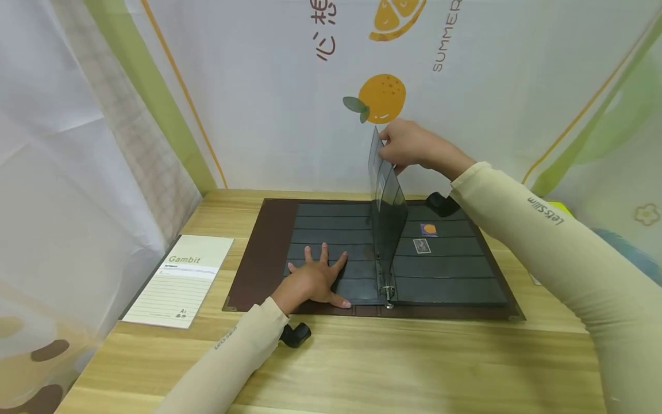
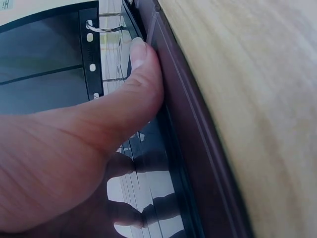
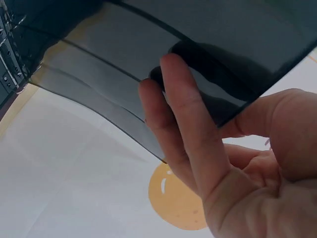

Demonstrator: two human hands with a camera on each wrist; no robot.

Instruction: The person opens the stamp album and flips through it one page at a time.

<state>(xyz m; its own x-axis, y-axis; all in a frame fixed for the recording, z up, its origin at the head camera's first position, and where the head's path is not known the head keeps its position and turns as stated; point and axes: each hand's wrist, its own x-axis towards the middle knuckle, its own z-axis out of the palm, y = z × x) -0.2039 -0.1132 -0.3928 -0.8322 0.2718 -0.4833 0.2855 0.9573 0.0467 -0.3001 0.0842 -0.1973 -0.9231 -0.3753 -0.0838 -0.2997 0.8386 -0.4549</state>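
A stamp album with a brown cover point(image 1: 261, 253) lies open on the table, its black pocket pages held by metal rings point(image 1: 388, 292). My left hand point(image 1: 312, 280) rests spread on the left-hand page point(image 1: 331, 223); in the left wrist view its thumb point(image 2: 141, 79) lies close to the rings and the cover's near edge. One page point(image 1: 392, 215) stands upright over the spine, and my right hand point(image 1: 408, 144) pinches its upper edge. In the right wrist view, two fingers point(image 3: 185, 106) lie against that dark page. On the right-hand page are an orange-and-purple stamp point(image 1: 428, 230) and a grey stamp point(image 1: 422, 246).
A pale notebook point(image 1: 178, 282) marked Gambit lies left of the album. Behind the table hangs a white curtain point(image 1: 274, 115) printed with oranges. Something yellow point(image 1: 561, 207) shows partly behind the right forearm. Each wrist wears a black camera mount point(image 1: 296, 335).
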